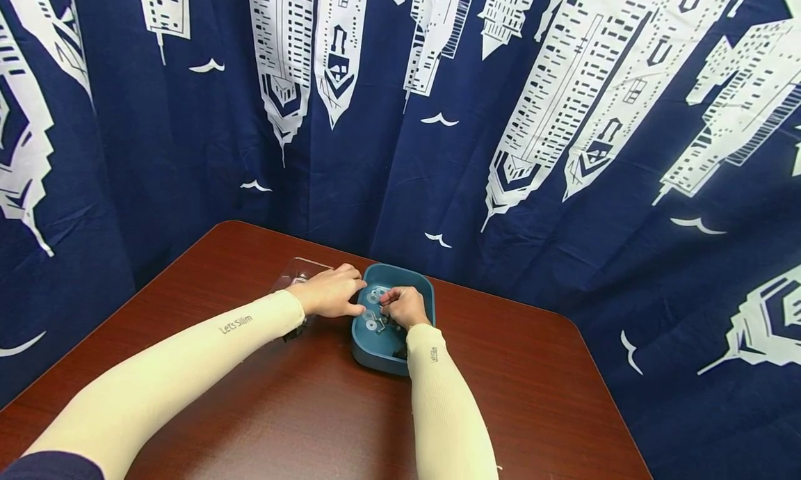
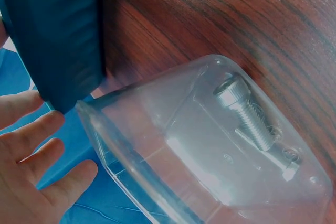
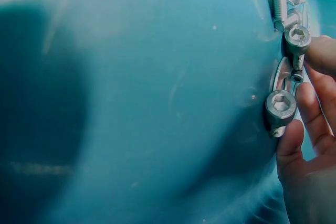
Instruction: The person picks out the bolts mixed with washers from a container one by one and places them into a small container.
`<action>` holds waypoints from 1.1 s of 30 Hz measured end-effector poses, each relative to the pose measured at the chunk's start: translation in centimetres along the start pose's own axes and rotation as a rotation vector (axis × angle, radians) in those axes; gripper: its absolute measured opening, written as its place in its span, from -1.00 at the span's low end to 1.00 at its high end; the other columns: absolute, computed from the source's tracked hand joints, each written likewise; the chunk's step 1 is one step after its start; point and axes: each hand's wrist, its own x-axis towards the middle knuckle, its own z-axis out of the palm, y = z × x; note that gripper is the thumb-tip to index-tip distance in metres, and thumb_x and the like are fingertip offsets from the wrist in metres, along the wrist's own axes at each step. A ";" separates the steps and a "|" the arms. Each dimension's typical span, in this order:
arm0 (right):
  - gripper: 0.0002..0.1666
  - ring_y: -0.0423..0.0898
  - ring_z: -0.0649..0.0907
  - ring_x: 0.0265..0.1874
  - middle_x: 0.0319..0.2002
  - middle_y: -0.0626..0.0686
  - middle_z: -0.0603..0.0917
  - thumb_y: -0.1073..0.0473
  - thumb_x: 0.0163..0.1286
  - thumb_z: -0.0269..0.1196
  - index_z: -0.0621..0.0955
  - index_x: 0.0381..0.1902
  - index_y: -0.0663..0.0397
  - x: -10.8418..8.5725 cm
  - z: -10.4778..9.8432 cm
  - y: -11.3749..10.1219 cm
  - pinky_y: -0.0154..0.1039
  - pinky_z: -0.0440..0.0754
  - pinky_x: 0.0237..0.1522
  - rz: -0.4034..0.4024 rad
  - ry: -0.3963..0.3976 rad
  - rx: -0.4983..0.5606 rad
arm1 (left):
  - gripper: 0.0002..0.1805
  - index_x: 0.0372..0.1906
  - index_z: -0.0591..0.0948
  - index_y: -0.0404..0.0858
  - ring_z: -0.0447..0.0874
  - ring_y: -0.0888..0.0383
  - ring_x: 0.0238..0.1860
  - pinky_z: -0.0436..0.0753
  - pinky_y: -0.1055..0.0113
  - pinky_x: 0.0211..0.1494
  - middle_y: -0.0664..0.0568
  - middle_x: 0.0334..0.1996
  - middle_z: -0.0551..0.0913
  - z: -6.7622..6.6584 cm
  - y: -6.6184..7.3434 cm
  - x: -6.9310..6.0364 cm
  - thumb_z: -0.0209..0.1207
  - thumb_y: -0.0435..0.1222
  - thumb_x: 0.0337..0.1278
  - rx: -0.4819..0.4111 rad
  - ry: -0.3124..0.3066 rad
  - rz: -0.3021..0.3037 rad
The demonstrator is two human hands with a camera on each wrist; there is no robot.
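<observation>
A deep blue bin (image 1: 365, 351) holds loose metal hardware. My left hand (image 1: 332, 291) touches its left rim with spread, mostly straight fingers; the left wrist view shows fingertips (image 2: 50, 121) against the wall. My right hand (image 1: 405, 306) reaches inside, fingers bent among the hardware. In the right wrist view, those fingers (image 3: 310, 111) lie against a socket head bolt (image 3: 298, 36) and a larger one (image 3: 281, 106); whether they pinch anything is unclear. Flat washers (image 1: 371, 324) lie in the bin. Left of it, a clear plastic container (image 2: 202, 145) holds a socket head bolt (image 2: 242, 109) and a smaller screw (image 2: 273, 158).
Both the bin and the clear container stand toward the far edge of a dark reddish wooden table (image 1: 300, 410). A navy curtain (image 1: 375, 167) printed with white buildings hangs directly behind it.
</observation>
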 end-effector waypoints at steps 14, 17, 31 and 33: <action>-0.88 -0.17 0.60 -0.53 -0.53 -0.04 0.71 0.42 0.15 0.42 0.75 -0.38 0.13 -0.1 0.2 0.1 -0.34 0.56 -0.50 0.007 0.016 -0.024 | -0.31 0.33 0.53 -0.31 0.37 -0.06 0.35 0.47 0.01 0.38 -0.14 0.27 0.54 0.0 0.1 -0.2 0.23 0.08 0.28 -0.007 0.008 0.003; -0.89 -0.17 0.59 -0.52 -0.51 -0.02 0.70 0.42 0.17 0.40 0.74 -0.35 0.15 -0.1 0.2 0.0 -0.33 0.56 -0.48 0.002 0.011 -0.025 | -0.31 0.33 0.54 -0.30 0.37 -0.06 0.34 0.48 0.01 0.37 -0.14 0.26 0.55 0.1 0.0 -0.2 0.23 0.08 0.28 0.000 0.013 0.005; -0.87 -0.15 0.59 -0.49 -0.49 0.00 0.71 0.43 0.17 0.37 0.75 -0.32 0.17 -0.2 -0.2 -0.2 -0.33 0.55 -0.46 -0.004 0.005 -0.014 | -0.31 0.33 0.54 -0.30 0.38 -0.05 0.33 0.48 -0.01 0.36 -0.14 0.26 0.54 0.0 0.0 0.0 0.23 0.09 0.27 0.003 0.008 0.001; -0.87 -0.15 0.59 -0.49 -0.49 -0.01 0.69 0.43 0.17 0.38 0.74 -0.31 0.18 -0.2 -0.2 -0.1 -0.33 0.56 -0.46 0.000 0.001 -0.004 | -0.31 0.33 0.54 -0.30 0.38 -0.05 0.32 0.49 -0.01 0.35 -0.13 0.26 0.55 0.0 0.0 0.0 0.23 0.09 0.27 0.010 0.009 0.003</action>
